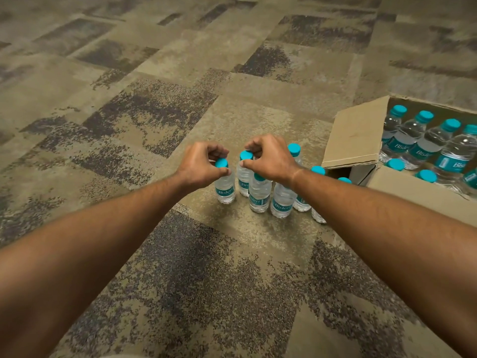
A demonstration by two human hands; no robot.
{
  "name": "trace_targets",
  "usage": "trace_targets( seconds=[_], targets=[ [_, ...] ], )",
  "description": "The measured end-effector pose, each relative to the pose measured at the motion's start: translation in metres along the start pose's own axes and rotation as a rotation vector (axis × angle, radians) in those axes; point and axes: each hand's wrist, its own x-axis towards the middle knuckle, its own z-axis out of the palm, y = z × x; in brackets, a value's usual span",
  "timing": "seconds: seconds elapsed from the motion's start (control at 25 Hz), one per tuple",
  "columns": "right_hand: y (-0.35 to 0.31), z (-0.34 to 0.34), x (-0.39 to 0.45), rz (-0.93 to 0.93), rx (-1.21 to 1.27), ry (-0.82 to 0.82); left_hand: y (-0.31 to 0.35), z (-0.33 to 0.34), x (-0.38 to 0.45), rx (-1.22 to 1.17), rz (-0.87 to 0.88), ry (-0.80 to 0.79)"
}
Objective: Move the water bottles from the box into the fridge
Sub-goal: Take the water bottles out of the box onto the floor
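Note:
Several small clear water bottles with teal caps stand upright in a cluster on the carpet (260, 195). My left hand (200, 164) pinches the cap of the leftmost bottle (225, 188). My right hand (271, 157) pinches the cap of the bottle just behind and to the right of it (244, 180). My right forearm hides part of the cluster. An open cardboard box (353, 135) at the right holds several more bottles (423, 143), upright and packed close together. No fridge is in view.
Patterned beige and dark carpet covers the whole floor. The box's flaps (413, 189) stick out toward me and to the left, close to the bottle cluster. Open floor lies to the left and in front of the bottles.

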Motion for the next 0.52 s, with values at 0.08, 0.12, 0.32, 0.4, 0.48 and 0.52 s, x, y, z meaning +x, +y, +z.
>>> trace_targets(
  seconds=[0.08,0.12,0.32,0.4,0.48,0.52],
  targets=[
    [-0.001,-0.011,-0.004,-0.058,-0.052,-0.006,0.004,-0.001,0.001,0.052,0.047,-0.001],
    [-0.002,-0.019,-0.007,-0.094,-0.091,0.013,0.008,-0.002,0.003,0.084,0.083,0.001],
    [0.023,-0.082,-0.021,-0.106,-0.405,0.212,0.061,0.015,0.014,0.301,0.291,-0.040],
    [0.044,-0.105,-0.033,-0.040,-0.486,0.249,0.090,0.034,0.020,0.310,0.332,-0.087],
    [0.065,-0.128,-0.049,0.013,-0.537,0.265,0.120,0.060,0.025,0.333,0.396,-0.155],
    [0.074,-0.138,-0.058,0.031,-0.553,0.266,0.133,0.073,0.026,0.352,0.437,-0.183]
  ],
)
